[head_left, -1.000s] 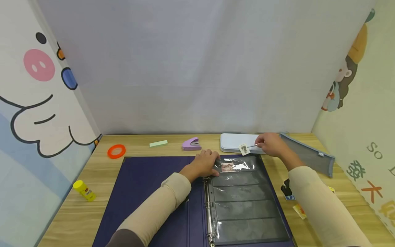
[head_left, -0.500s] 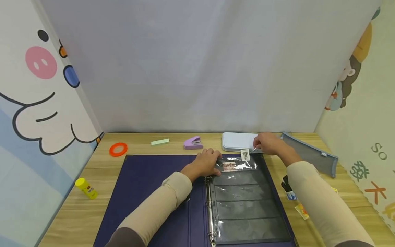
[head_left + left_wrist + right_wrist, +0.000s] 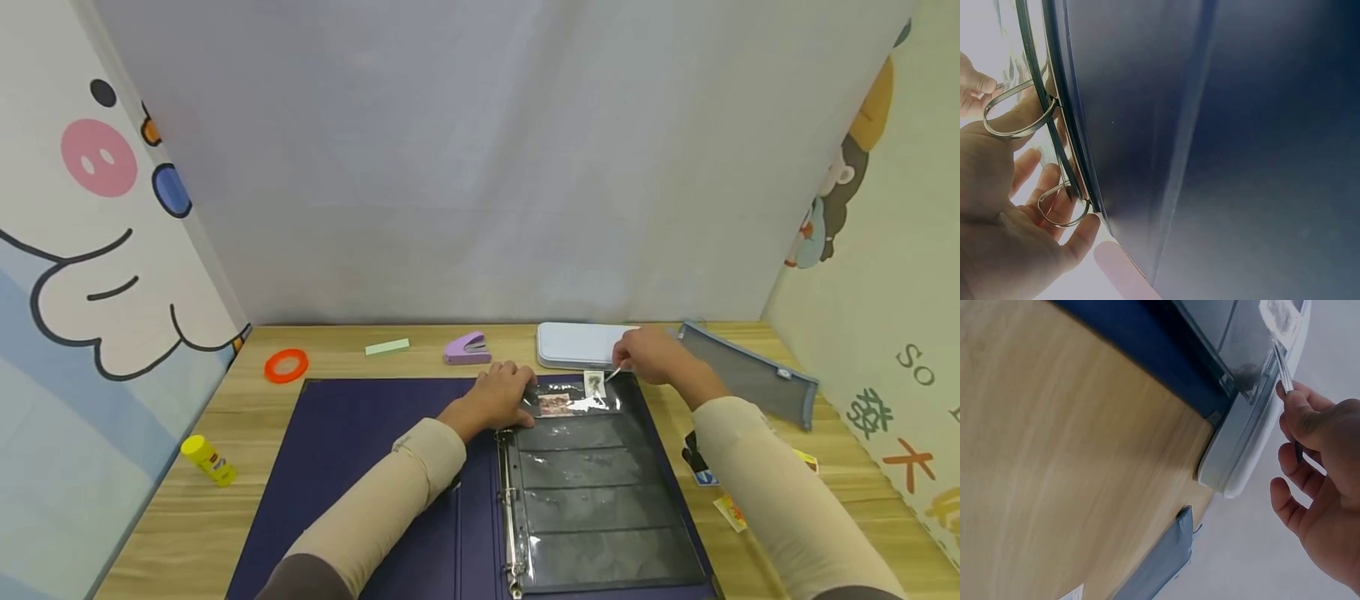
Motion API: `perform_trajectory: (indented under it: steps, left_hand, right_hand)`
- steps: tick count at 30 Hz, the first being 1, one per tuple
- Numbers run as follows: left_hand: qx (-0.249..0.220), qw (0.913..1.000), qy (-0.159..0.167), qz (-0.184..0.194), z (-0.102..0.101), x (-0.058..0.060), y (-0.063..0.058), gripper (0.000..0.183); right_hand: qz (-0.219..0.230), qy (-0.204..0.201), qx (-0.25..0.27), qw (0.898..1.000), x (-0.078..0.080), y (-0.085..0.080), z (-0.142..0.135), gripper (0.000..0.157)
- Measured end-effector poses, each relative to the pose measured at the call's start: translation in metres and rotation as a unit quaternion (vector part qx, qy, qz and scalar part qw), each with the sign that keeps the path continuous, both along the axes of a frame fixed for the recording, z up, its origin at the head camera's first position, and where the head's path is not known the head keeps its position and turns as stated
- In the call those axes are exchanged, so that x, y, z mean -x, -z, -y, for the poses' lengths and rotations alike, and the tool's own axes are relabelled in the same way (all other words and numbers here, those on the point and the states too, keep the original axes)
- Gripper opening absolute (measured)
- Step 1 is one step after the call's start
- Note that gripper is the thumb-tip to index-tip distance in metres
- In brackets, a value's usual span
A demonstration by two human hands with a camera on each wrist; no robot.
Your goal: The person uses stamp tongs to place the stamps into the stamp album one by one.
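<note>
My right hand (image 3: 651,354) pinches a pair of thin metal tweezers (image 3: 1284,370) between thumb and fingers. At the tips of the tweezers is a small white-bordered stamp (image 3: 594,384) with a dark picture, over the top pocket of a black stock page (image 3: 592,462). A reddish-brown stamp (image 3: 554,405) lies in that same pocket, to the left. My left hand (image 3: 497,397) rests on the page's upper left corner, fingers near the top edge and thumb along the pocket. The left wrist view shows its fingers loosely bent beside the metal binder rings (image 3: 1016,128).
The page sits in an open navy binder (image 3: 360,450). Behind it are a white tin case (image 3: 573,343), a purple stapler (image 3: 467,350) and a pale green strip (image 3: 387,347). A grey mesh pouch (image 3: 750,375) and several stamps (image 3: 729,512) lie right; orange tape (image 3: 286,365) and a glue stick (image 3: 208,460), left.
My right hand has brought the stamp in the tweezers down and slightly toward me, from beside the white case onto the top pocket. My left hand has stayed in place.
</note>
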State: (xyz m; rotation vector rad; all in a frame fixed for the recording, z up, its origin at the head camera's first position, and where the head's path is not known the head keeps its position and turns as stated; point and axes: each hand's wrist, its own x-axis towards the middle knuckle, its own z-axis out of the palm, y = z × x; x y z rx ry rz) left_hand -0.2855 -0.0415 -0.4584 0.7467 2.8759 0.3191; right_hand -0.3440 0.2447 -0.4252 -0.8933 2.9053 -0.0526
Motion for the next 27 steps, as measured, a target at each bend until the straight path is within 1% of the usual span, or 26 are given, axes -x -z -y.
perform_trajectory:
  steps: [9,14,21,25,27]
  left_hand:
    - [0.005,1.0,0.003,-0.003,0.0,0.001,0.001,0.06]
    - [0.004,1.0,0.003,-0.003,0.0,0.001,0.001,0.06]
    - [0.003,1.0,0.003,-0.005,0.0,0.001,0.001,0.06]
    - [0.005,1.0,0.001,-0.006,0.0,0.001,0.001,0.06]
    - [0.006,1.0,0.002,-0.007,-0.001,0.001,0.002,0.06]
  right_hand:
    - [0.047,-0.007,0.022,0.999,-0.006,0.006,0.006,0.015]
    - [0.049,-0.008,0.023,0.999,-0.006,0.007,0.007,0.015]
    - [0.077,-0.018,0.022,0.997,-0.003,0.0,0.005,0.012]
    - [0.074,-0.017,0.035,0.996,0.001,-0.004,0.004,0.012]
    - [0.076,-0.008,0.04,0.996,0.003,-0.004,0.003,0.012]
